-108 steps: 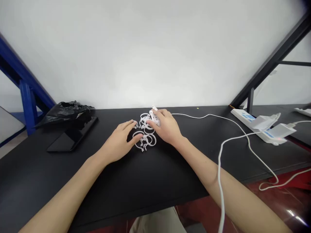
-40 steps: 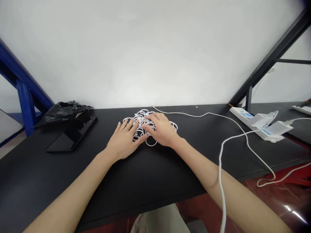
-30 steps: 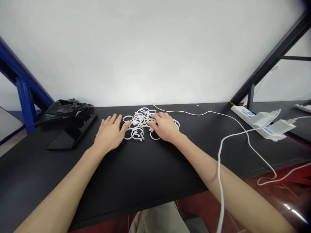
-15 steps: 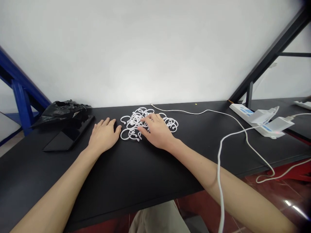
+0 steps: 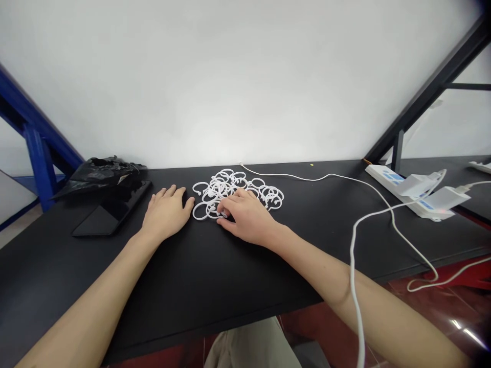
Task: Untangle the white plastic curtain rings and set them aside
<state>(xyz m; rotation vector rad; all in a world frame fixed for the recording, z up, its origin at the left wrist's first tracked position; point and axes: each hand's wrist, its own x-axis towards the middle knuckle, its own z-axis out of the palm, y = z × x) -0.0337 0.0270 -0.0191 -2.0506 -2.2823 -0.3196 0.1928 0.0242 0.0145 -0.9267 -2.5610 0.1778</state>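
Observation:
A loose pile of white curtain rings point(image 5: 222, 186), with small knobbed ends, lies on the black table point(image 5: 184, 286). My left hand point(image 5: 165, 212) rests flat to the left of the pile, fingers spread, holding nothing. Over the pile's near side is my right hand point(image 5: 247, 214), palm down with bent fingers. Its thumb and index finger are apart, at either side of a ring at the pile's near edge. The rings under the palm are hidden.
At left lie a dark tablet point(image 5: 111, 209) and a crumpled black plastic bag point(image 5: 97, 176). A white power strip point(image 5: 406, 191) with plugged-in adapters sits at right. One white cable point(image 5: 355, 286) passes over my right forearm; a thinner cord point(image 5: 291, 176) runs behind the pile.
My right hand has drawn slightly nearer to me, and its thumb and index finger have moved down to a ring at the near edge. My left hand stays flat.

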